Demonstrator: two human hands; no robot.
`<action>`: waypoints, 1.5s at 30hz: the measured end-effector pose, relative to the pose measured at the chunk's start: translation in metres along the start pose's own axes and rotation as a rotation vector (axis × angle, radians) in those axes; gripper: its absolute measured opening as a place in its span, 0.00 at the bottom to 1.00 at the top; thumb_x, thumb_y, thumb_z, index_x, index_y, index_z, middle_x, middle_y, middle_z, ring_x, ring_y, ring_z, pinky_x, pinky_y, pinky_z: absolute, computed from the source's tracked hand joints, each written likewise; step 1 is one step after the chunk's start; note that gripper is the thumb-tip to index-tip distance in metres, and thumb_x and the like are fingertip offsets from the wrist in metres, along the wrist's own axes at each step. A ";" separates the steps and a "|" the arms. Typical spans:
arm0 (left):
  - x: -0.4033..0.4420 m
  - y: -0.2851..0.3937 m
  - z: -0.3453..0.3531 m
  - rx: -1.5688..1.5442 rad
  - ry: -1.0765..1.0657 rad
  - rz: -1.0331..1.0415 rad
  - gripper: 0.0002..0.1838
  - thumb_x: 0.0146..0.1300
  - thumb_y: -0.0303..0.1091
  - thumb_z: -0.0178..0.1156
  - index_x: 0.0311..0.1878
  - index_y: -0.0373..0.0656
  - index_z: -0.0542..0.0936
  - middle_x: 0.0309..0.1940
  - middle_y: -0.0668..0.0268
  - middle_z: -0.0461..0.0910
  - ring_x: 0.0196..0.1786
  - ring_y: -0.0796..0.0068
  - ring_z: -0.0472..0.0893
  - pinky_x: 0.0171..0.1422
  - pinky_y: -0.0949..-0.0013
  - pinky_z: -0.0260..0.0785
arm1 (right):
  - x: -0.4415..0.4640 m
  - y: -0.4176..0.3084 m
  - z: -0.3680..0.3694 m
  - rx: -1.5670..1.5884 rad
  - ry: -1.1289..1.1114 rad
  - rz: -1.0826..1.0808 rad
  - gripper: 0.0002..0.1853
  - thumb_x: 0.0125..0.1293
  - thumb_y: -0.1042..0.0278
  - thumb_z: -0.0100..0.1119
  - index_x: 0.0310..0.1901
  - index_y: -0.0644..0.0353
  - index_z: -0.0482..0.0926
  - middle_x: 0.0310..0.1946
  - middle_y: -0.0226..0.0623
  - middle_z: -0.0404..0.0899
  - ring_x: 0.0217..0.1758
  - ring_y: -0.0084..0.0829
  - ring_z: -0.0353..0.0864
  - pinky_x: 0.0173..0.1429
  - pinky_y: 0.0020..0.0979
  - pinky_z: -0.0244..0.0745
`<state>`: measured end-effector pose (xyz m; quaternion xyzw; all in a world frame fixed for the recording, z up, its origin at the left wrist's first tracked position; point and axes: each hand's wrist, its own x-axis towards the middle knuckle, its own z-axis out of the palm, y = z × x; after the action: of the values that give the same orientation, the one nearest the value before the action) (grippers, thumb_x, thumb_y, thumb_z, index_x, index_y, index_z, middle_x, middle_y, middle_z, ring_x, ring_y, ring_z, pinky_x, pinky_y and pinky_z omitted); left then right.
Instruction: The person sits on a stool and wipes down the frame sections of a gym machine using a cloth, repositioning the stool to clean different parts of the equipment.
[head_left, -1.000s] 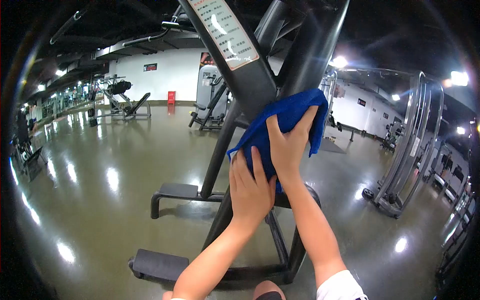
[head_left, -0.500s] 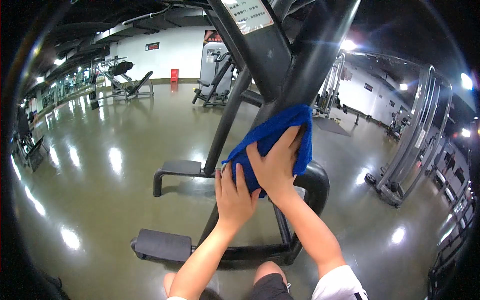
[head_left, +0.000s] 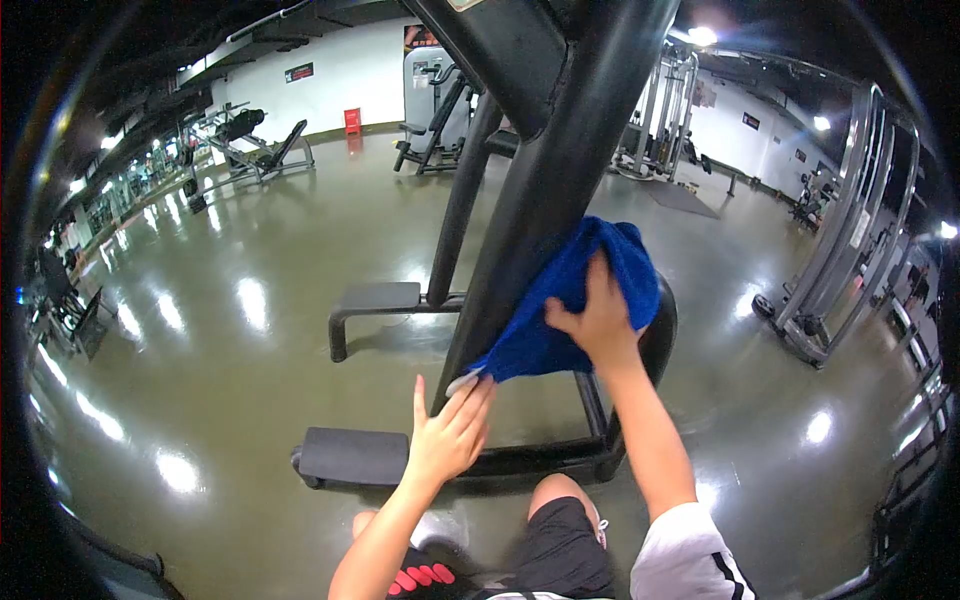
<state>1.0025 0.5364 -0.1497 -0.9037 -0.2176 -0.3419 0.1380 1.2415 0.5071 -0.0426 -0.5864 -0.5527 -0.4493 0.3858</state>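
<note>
A blue cloth (head_left: 560, 320) lies against the right side of a thick black slanted machine tube (head_left: 530, 200). My right hand (head_left: 600, 315) presses on the upper part of the cloth with the thumb apart from the fingers; some fingertips sink into its folds. Lower down, my left hand (head_left: 450, 430) touches the cloth's lower left corner and a small pale tag (head_left: 463, 383) beside the tube. Its thumb points up, away from the fingers, and the fingertips meet the cloth's edge.
Low on the machine are a flat black pad (head_left: 380, 297) and a padded roller (head_left: 355, 457). A curved black frame bar (head_left: 658, 350) rises right of the cloth. A metal cable rack (head_left: 850, 240) stands at the right, and a red sign (head_left: 352, 121) by the far wall.
Both hands and the cloth have moved down along the tube. My left hand has drawn away from my right, and the cloth is more spread out. The view has tilted down.
</note>
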 end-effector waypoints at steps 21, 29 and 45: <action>0.188 0.050 -0.063 -0.068 0.228 0.305 0.26 0.57 0.41 0.57 0.57 0.39 0.70 0.58 0.56 0.69 0.62 0.59 0.68 0.68 0.57 0.54 | 0.062 0.097 -0.025 0.694 -0.908 0.290 0.19 0.71 0.59 0.38 0.56 0.59 0.70 0.44 0.51 0.77 0.46 0.48 0.77 0.51 0.37 0.71; 0.242 0.079 -0.053 0.059 -0.129 0.144 0.24 0.60 0.55 0.52 0.38 0.40 0.77 0.31 0.60 0.78 0.38 0.61 0.79 0.44 0.60 0.68 | 0.010 0.122 -0.042 0.730 -0.715 0.498 0.24 0.71 0.62 0.36 0.63 0.65 0.63 0.59 0.47 0.69 0.60 0.32 0.68 0.67 0.30 0.58; 0.190 0.180 0.080 0.529 0.080 0.778 0.22 0.58 0.42 0.46 0.42 0.31 0.79 0.46 0.47 0.77 0.57 0.47 0.69 0.71 0.49 0.47 | -0.173 0.122 -0.022 0.802 -0.149 0.894 0.20 0.67 0.62 0.44 0.51 0.71 0.72 0.49 0.42 0.77 0.52 0.28 0.73 0.57 0.29 0.64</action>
<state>1.2622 0.4692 -0.0972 -0.8380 0.0632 -0.2324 0.4896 1.3631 0.4226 -0.1955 -0.6006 -0.4044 0.0418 0.6885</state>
